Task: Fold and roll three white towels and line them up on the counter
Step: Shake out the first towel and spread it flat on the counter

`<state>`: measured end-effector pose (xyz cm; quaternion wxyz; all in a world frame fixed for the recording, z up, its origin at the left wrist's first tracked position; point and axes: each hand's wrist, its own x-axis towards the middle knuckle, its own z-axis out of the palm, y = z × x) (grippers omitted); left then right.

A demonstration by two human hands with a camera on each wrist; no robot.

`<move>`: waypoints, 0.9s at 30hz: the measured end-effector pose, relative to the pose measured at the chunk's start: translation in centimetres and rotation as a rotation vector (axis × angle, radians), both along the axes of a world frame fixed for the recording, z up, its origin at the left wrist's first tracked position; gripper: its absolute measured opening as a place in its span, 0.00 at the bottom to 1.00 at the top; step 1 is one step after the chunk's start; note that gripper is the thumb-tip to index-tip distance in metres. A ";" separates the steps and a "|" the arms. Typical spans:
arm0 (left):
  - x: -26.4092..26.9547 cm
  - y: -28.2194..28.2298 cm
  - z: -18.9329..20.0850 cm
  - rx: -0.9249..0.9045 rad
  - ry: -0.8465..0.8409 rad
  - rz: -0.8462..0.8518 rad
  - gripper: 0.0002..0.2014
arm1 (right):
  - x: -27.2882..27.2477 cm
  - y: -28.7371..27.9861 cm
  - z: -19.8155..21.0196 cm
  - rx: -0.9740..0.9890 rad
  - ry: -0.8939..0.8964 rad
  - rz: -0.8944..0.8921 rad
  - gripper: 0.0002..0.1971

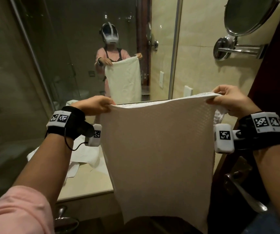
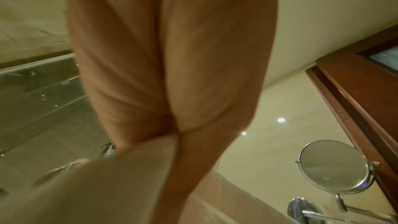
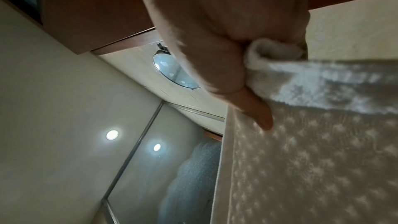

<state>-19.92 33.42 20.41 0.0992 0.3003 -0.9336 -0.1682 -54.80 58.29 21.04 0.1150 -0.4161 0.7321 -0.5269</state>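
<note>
While both hands, left hand (image 1: 94,105) and right hand (image 1: 228,100), are pinching the hanging towel (image 1: 157,149), we are seemingly just starting; no rolls are showing on the counter (image 1: 85,188).

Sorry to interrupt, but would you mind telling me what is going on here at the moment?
A person stands at a bathroom counter facing the mirror, holding a white towel up by its top edge. The left hand grips one corner and the right hand pinches the other, so the towel hangs down flat. More white towels lie crumpled on the counter; none looks rolled yet.
</note>
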 end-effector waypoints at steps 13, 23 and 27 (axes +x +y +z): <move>1.2 -1.5 -2.9 -0.107 0.330 0.194 0.10 | -0.1 0.1 -0.1 0.019 0.066 0.028 0.12; 0.9 0.4 -3.0 0.842 0.833 0.221 0.20 | -0.1 -1.1 -3.2 -0.028 -0.061 -0.054 0.10; 2.0 1.6 -1.9 1.011 0.737 0.022 0.28 | -0.4 -1.7 -4.0 -0.016 -0.245 -0.112 0.08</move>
